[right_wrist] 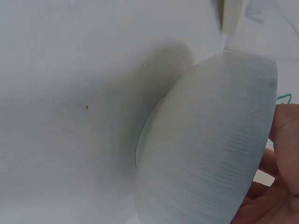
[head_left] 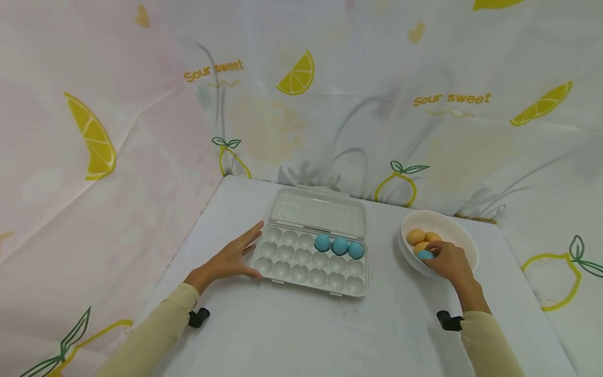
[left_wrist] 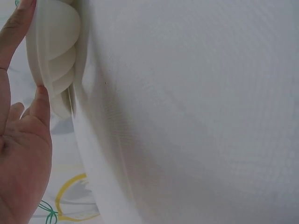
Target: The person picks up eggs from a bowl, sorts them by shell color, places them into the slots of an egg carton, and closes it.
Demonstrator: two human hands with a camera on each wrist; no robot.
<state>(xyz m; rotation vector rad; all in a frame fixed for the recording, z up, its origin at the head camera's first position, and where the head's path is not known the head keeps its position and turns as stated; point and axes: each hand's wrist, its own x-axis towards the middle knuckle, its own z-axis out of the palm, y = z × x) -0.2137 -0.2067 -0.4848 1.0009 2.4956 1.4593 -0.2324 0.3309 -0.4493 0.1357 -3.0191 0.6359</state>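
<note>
A pale plastic egg box (head_left: 301,273) lies on the table with its clear lid (head_left: 320,209) folded back. Three blue eggs (head_left: 339,246) sit at the right of its back row; the other hollows hold nothing. My left hand (head_left: 231,258) rests against the box's left end, fingers and thumb spread apart along the rim. Over at the right, my right hand (head_left: 449,262) reaches into a white bowl (head_left: 464,241) and pinches a blue egg (head_left: 425,255), partly covered by the fingers. Several tan eggs (head_left: 416,236) lie beside it. In the right wrist view the bowl's wall (right_wrist: 210,140) hides the fingertips.
A white cloth covers the table (head_left: 282,335). Behind and at both sides hangs a sheet (head_left: 330,120) printed with lemons, close to the table's back edge. A dark wrist mount (head_left: 449,320) sits under each forearm.
</note>
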